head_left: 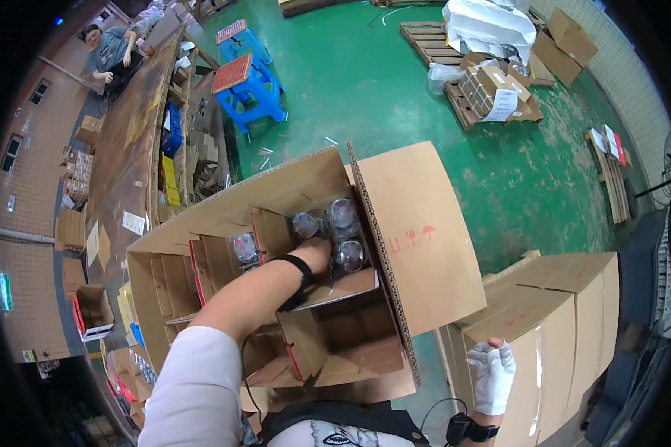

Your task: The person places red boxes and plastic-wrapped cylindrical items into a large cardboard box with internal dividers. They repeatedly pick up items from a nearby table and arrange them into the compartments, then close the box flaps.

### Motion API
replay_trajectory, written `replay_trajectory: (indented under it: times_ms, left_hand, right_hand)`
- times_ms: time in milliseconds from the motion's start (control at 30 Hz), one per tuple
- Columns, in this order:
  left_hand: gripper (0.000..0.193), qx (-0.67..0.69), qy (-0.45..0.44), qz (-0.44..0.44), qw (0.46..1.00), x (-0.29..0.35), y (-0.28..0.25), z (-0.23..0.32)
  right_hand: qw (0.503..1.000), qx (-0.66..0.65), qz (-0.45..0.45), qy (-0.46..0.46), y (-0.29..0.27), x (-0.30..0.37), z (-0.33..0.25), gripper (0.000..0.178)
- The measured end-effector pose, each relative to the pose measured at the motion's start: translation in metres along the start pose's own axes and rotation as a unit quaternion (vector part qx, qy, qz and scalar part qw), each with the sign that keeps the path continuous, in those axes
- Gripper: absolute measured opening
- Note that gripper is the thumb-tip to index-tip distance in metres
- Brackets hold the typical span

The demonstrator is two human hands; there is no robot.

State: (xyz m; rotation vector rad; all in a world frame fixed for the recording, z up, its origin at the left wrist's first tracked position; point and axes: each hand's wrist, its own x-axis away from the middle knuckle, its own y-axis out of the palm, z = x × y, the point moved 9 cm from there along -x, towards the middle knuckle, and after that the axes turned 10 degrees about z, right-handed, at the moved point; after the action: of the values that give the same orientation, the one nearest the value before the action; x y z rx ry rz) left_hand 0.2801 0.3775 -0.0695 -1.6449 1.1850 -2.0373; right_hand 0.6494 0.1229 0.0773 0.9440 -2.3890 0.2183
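head: brown cardboard dividers [273,235] likely shield clear, round-topped objects [343,212]; your left hand [319,255] hides its grip, right hand [492,366] curls closed.

The large open brown cardboard box [283,192] is hiding its support. The green floor [343,82] is bearing two blue plastic stools [234,74] with reddish-brown seats, slatted wooden pallets [423,46] and thin white scraps [331,141].

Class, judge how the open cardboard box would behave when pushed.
The open cardboard box would probably hold its shape, since its corrugated walls stand straight. Its folded-out right flap may bend. Weight may sit unevenly, as clear-topped items cluster toward its far-right corner.
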Motion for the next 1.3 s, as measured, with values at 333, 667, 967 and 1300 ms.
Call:
replay_trajectory:
  times_ms: [333, 667, 967, 1300]
  left_hand:
    - [0.027, 0.035, 0.014, 0.163, 0.986, -0.031, -0.063, 0.026]
    - [0.048, 0.079, 0.026, 0.046, 0.996, -0.013, -0.056, 0.034]
    - [0.027, 0.496, 0.290, 0.311, 0.757, 0.406, -0.131, 0.026]
    - [0.022, 0.530, -0.498, 0.632, 0.268, 0.830, 0.415, -0.013]
  right_hand:
    - [0.998, 0.036, 0.055, -0.001, -0.011, 0.006, 0.003, 0.019]
    - [0.995, 0.062, -0.080, 0.003, 0.031, 0.065, -0.014, 0.021]
    - [0.800, 0.347, -0.471, 0.130, 0.107, 0.195, 0.075, 0.016]
    - [0.553, 0.475, -0.678, 0.095, 0.176, 0.403, 0.272, 0.029]
